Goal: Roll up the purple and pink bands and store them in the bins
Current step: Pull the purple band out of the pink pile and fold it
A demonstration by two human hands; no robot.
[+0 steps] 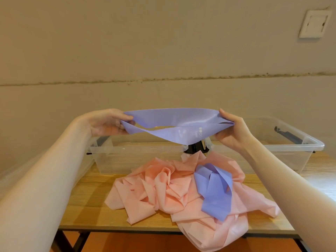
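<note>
Wooden bench [91,202] | stretched purple elastic band [174,124] pinched by left hand [107,122], right hand [231,131], hides clear plastic bins [298,142] latch | crumpled pink bands [163,190] overhang edge

Bins [291,148] stand open-topped — heaped bands [163,190] cover the table [87,206] before them.

You have one view only, from the camera on your head, wide-angle, facing forward and slightly down. It sits close above the near edge of the table [87,206], looks across it to the wall [163,51] behind the far edge, and takes in both your forearms reaching in from the lower corners.
</note>
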